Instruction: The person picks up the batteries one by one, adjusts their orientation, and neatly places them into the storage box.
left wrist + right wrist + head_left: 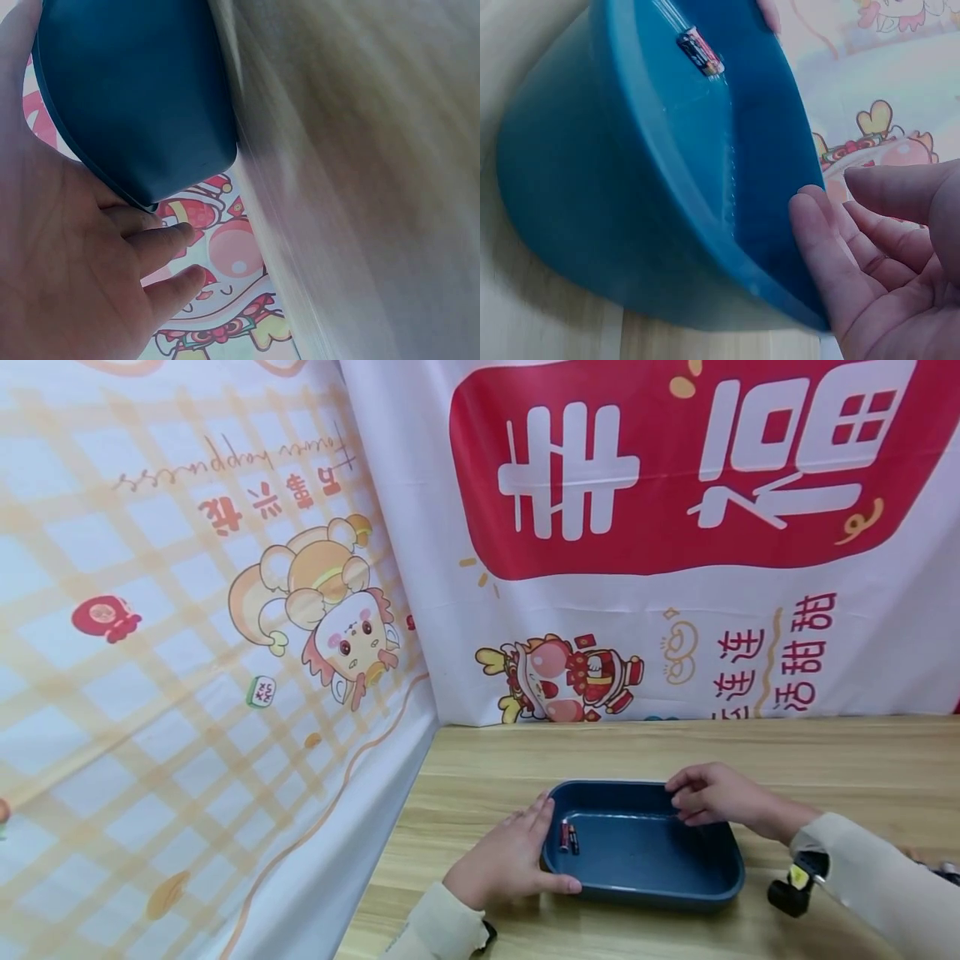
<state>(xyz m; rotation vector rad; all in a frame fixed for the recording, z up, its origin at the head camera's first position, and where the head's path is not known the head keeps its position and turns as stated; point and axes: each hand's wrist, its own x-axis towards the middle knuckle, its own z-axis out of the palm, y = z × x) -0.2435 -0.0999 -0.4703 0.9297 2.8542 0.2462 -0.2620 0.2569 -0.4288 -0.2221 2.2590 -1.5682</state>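
A dark blue rectangular tray (637, 893) sits on the wooden table. Inside, near its left end, lie two small batteries (565, 837), seen side by side in the right wrist view (700, 51). My left hand (510, 860) holds the tray's left end, thumb along the near rim and fingers at the far left corner; the left wrist view shows the hand (82, 247) against the tray's outer wall (142, 97). At the far right corner, my right hand (723, 797) has loosely bent fingers; one fingertip (810, 214) overlaps the rim, while the thumb stands apart from it.
A printed white cloth (420, 552) hangs behind the table, and another checked cloth (187, 718) covers the left side. Small dark items (941, 870) lie at the right edge, partly hidden behind the right sleeve. Wooden table surface (480, 760) surrounds the tray.
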